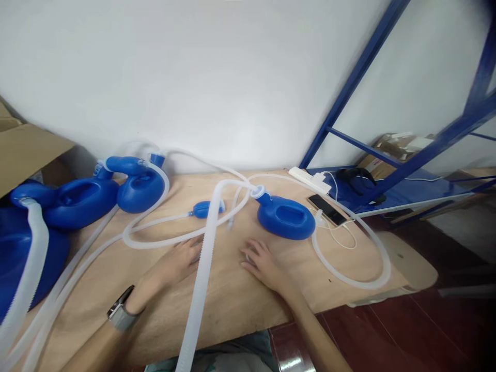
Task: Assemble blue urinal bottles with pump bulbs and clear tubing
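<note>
My left hand [179,263] rests on the wooden tabletop, fingers stretched forward. A wide white corrugated hose [205,253] crosses in front of its fingertips and hides part of them. My right hand [265,264] lies on the wood with its fingers apart; a small pale spot between them is too small to name. Just beyond it, a blue plastic urinal bottle [287,218] lies on its side, its white-rimmed neck toward the hose. Past my left hand is a small blue cup-shaped piece [206,208] on a thin tube. A clear tube [155,244] loops across the table.
Several more blue bottles [141,188] crowd the left, beside a cardboard box [31,147]. To the right are a phone [327,210], a white power strip [309,180] with cables, and a blue metal rack [351,82]. A stool [411,258] stands by the table's right edge.
</note>
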`<state>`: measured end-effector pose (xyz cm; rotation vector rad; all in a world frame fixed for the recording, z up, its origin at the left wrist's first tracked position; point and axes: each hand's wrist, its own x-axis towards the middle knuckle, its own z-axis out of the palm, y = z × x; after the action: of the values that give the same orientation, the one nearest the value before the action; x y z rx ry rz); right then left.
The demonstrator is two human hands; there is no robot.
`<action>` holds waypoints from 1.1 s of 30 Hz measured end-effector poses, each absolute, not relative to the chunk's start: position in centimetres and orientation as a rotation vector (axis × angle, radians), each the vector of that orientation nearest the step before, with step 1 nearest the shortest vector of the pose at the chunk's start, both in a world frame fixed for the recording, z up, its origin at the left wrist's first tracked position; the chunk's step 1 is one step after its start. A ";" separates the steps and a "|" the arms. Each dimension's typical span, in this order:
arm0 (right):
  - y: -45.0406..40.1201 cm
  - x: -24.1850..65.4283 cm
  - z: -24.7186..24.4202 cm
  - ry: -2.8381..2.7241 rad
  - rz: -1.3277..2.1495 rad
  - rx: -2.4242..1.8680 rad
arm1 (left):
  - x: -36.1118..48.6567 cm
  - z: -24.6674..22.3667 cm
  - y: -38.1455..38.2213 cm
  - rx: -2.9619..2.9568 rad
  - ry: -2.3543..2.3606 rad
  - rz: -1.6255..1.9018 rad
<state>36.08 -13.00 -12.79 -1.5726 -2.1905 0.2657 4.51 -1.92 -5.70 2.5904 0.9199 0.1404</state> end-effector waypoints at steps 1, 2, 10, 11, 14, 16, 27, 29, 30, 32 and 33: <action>-13.0 36.0 -12.8 -2.202 0.249 -1.586 | 4.4 -4.6 -2.0 2.569 0.904 0.125; -13.0 36.0 -12.8 -2.213 0.235 -1.598 | 4.2 -3.4 -2.2 2.545 0.890 0.106; -13.0 35.9 -12.6 -2.314 0.186 -1.676 | 2.3 2.7 -0.9 2.303 0.909 -0.107; -13.0 35.9 -12.5 -2.327 0.189 -1.690 | 1.9 2.8 -0.4 2.314 0.990 -0.119; -12.9 35.9 -12.4 -2.329 0.204 -1.738 | 0.4 2.0 1.5 2.407 1.337 -0.118; -12.9 35.9 -12.3 -2.310 0.207 -1.770 | -0.6 0.8 2.9 2.484 1.596 -0.108; -13.1 36.3 -14.1 -2.123 -0.125 -1.838 | -1.8 -6.0 8.5 2.487 1.787 -0.199; -13.2 36.6 -14.3 -2.085 -0.213 -1.809 | -1.6 -6.5 8.7 2.471 1.833 -0.184; -13.2 36.8 -14.4 -2.073 -0.251 -1.792 | -1.4 -6.7 8.7 2.465 1.862 -0.175; -13.0 37.1 -14.5 -2.060 -0.306 -1.759 | -1.1 -7.1 8.8 2.463 1.909 -0.158; -12.9 37.2 -14.5 -2.055 -0.319 -1.747 | -1.0 -7.2 8.8 2.464 1.927 -0.151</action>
<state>37.24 -12.88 -14.53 -1.7471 -2.0553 -0.3195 -1.00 8.78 -7.22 2.4640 1.9271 -0.1506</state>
